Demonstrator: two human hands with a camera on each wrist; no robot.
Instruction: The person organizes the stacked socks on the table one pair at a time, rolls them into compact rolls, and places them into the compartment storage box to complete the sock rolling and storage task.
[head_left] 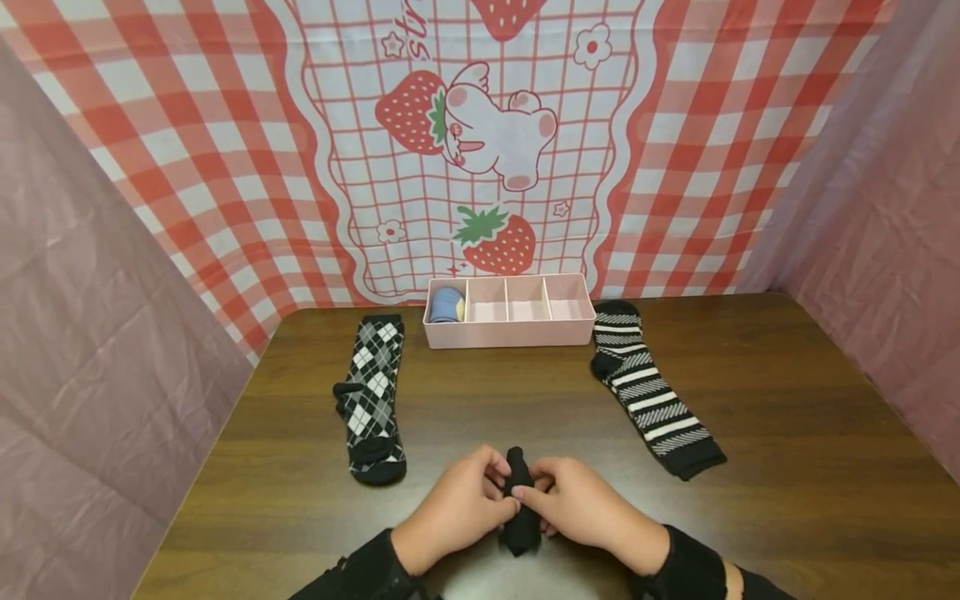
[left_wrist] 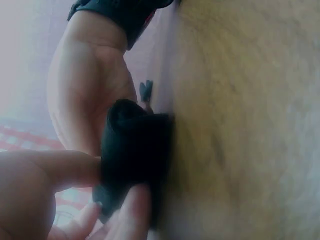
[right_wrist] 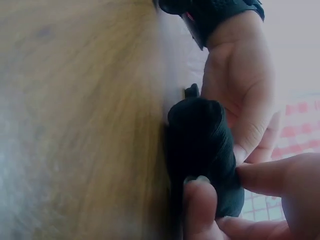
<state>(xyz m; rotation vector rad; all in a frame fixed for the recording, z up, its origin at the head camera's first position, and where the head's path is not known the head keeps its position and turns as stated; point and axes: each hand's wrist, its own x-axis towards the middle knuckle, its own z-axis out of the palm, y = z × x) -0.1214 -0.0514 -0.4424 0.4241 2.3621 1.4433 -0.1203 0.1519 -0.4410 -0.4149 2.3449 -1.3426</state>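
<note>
Near the front of the table, a rolled black sock [head_left: 520, 533] lies lengthwise between my two hands. My left hand [head_left: 456, 506] grips its left side, thumb and fingers bent against the fabric. From the other side, my right hand [head_left: 588, 506] holds the same roll, with its thumb across the top. The left wrist view gives a close look at the dark roll [left_wrist: 137, 147] against the wood, its end folded inward. In the right wrist view the roll [right_wrist: 200, 140] appears as a thick cylinder pinched by fingertips. Some fingers are hidden behind it.
A black-and-grey argyle sock [head_left: 375, 392] lies at the left. To the right is a striped black-and-white sock [head_left: 652, 392]. A pink divided box [head_left: 510, 336] stands at the back edge, with a rolled blue sock [head_left: 446, 306] in its leftmost compartment.
</note>
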